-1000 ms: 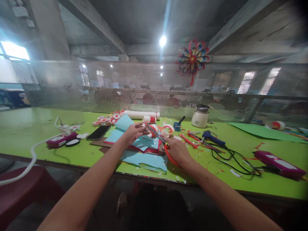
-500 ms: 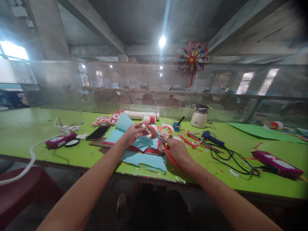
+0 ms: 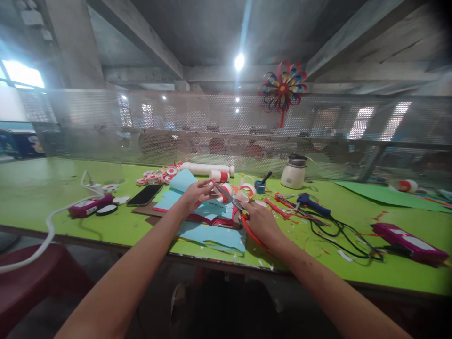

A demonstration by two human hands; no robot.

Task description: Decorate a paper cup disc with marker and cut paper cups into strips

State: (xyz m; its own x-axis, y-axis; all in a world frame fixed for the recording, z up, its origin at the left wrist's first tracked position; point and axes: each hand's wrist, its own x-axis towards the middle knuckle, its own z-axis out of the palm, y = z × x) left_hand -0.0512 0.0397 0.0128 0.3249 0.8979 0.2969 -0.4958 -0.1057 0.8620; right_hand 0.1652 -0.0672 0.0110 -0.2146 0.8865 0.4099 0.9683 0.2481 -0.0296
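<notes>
My right hand point(image 3: 261, 221) is wrapped round the orange handles of a pair of scissors point(image 3: 229, 197), blades pointing up and left. At the blade tips, my left hand point(image 3: 197, 195) pinches a small piece of red paper point(image 3: 212, 181), mostly hidden by the fingers. Below both hands lie light blue paper sheets point(image 3: 212, 230) and red sheets on brown cardboard point(image 3: 143, 211). Tiny red clippings point(image 3: 215, 204) rest on the blue paper. Just past the blades are white paper rolls with red bands, one of them a short roll point(image 3: 219, 176).
A phone point(image 3: 144, 195) and a purple power strip point(image 3: 91, 205) lie to the left. On the right are a blue glue gun point(image 3: 313, 204) with black cord, another purple strip point(image 3: 409, 242) and a green sheet point(image 3: 384, 195). A cream jug point(image 3: 294, 172) stands behind, before a mesh screen.
Small red clippings now lie on the blue paper under the blades, where none showed before. Both hands keep nearly the same place and grip.
</notes>
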